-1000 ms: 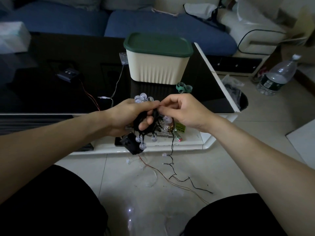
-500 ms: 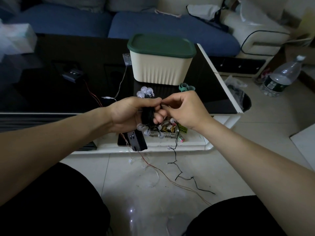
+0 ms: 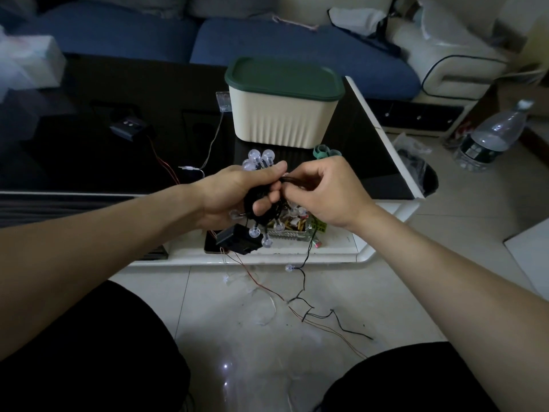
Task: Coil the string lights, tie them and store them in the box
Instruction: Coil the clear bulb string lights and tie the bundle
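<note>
Your left hand (image 3: 237, 197) grips the coiled bundle of string lights (image 3: 261, 203), its fingers curled round the black loops and the thumb laid along the top, while clear round bulbs (image 3: 258, 157) stick out above the knuckles and more hang below the palm. Your right hand (image 3: 329, 191) meets it from the right, with thumb and forefinger pinched together on a strand of black wire just beside the left thumb tip and the other fingers curled in. Both hands hover over the near edge of the tabletop (image 3: 350, 251), where its white rim begins. A black battery pack (image 3: 237, 239) hangs under the bundle, just over that white rim. The loose tail of the wire (image 3: 306, 281) drops from the bundle over the near edge to the tiled floor (image 3: 371, 278), where it lies in kinks between your knees alongside thin red wires (image 3: 261, 285). The box (image 3: 282, 114), cream with its green lid (image 3: 285, 77) on, stands on the dark glass toward the far right corner of the tabletop, well behind your hands. Green ties (image 3: 322, 151) lie just in front of it, near your right knuckles. A small dark module (image 3: 127, 127) with a red lead sits toward the left of the tabletop. A plastic bottle (image 3: 493, 135) stands on the floor off to the right.
</note>
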The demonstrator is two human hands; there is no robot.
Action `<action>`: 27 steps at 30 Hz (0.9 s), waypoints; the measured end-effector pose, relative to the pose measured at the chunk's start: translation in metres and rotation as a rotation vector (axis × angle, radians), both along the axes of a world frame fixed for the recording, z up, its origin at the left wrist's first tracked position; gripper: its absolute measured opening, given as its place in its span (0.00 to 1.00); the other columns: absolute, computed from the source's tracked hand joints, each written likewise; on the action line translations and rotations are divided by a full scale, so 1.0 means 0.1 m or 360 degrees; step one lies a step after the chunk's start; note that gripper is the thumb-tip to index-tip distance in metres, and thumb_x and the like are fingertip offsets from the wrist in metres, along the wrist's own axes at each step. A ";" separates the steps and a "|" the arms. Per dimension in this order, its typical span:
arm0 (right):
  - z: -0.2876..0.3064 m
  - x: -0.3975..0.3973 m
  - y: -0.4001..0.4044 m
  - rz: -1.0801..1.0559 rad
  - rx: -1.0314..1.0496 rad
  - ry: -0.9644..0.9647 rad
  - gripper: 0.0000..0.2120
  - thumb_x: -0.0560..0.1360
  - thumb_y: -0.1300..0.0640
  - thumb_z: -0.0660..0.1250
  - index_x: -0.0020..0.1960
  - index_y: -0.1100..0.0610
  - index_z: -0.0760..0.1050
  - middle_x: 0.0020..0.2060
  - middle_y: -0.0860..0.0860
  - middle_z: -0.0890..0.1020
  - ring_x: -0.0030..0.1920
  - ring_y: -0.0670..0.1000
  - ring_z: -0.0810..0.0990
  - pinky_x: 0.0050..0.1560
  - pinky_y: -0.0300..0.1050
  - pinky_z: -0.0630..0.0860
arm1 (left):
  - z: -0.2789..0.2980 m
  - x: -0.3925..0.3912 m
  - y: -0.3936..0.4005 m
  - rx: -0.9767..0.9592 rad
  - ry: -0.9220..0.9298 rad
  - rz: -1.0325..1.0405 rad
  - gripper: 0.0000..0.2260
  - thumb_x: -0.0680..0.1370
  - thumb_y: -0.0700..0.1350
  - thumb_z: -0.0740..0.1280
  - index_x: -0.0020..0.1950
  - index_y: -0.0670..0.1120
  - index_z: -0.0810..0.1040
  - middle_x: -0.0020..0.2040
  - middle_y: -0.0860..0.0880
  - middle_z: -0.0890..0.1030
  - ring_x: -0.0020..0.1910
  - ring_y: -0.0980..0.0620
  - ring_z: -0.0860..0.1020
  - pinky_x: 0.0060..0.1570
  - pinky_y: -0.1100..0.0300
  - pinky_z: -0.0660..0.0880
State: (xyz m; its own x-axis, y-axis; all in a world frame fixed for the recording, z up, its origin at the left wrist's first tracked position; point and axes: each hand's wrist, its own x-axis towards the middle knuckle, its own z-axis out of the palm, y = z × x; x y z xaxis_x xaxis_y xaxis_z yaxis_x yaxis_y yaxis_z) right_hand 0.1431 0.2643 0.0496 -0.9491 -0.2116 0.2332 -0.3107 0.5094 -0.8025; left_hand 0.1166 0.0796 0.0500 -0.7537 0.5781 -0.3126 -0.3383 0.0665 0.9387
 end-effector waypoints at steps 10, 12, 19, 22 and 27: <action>-0.07 -0.13 0.08 -0.0262 -0.0125 0.0033 0.11 0.69 0.54 0.80 0.48 0.55 0.84 0.41 0.45 0.85 0.41 0.42 0.83 0.43 0.38 0.78 | 0.12 0.01 0.00 0.0575 -0.0399 -0.0030 0.15 0.78 0.41 0.60 0.38 0.40 0.84 0.45 0.41 0.83 0.42 0.50 0.82 0.54 0.61 0.79; -0.09 -0.15 0.08 -0.0371 -0.0244 0.0047 0.13 0.68 0.54 0.81 0.47 0.53 0.80 0.41 0.46 0.82 0.39 0.42 0.79 0.39 0.38 0.76 | 0.17 0.02 0.03 0.0658 -0.0462 0.0141 0.13 0.78 0.41 0.60 0.38 0.39 0.81 0.45 0.38 0.84 0.40 0.48 0.83 0.49 0.60 0.81; -0.06 -0.09 0.01 -0.0120 -0.0079 0.0084 0.09 0.74 0.62 0.75 0.44 0.48 0.81 0.34 0.42 0.82 0.31 0.46 0.80 0.34 0.39 0.76 | 0.22 -0.10 -0.01 0.0825 -0.0371 0.0562 0.08 0.82 0.40 0.58 0.45 0.40 0.73 0.38 0.45 0.81 0.34 0.55 0.78 0.40 0.66 0.78; -0.05 -0.06 -0.14 0.0042 0.0238 0.0104 0.09 0.75 0.66 0.71 0.46 0.52 0.81 0.38 0.41 0.78 0.36 0.41 0.78 0.40 0.32 0.72 | 0.20 -0.09 0.04 0.0786 -0.0285 0.0586 0.06 0.81 0.38 0.61 0.53 0.37 0.76 0.40 0.45 0.83 0.37 0.55 0.80 0.46 0.64 0.80; 0.02 -0.01 -0.12 0.0189 0.0566 0.0027 0.04 0.76 0.62 0.70 0.50 0.59 0.82 0.43 0.51 0.82 0.41 0.48 0.81 0.43 0.43 0.78 | 0.15 -0.04 0.04 0.0589 -0.0225 0.0607 0.12 0.77 0.33 0.66 0.59 0.34 0.77 0.49 0.42 0.85 0.44 0.51 0.83 0.41 0.59 0.81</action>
State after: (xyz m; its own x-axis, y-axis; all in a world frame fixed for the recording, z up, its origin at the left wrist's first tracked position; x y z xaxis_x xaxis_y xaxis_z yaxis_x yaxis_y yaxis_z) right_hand 0.1420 0.2520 0.0521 -0.9098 -0.3904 0.1408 -0.3959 0.7149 -0.5764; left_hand 0.1128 0.0832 0.0652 -0.8967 0.3625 -0.2540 -0.3985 -0.4113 0.8198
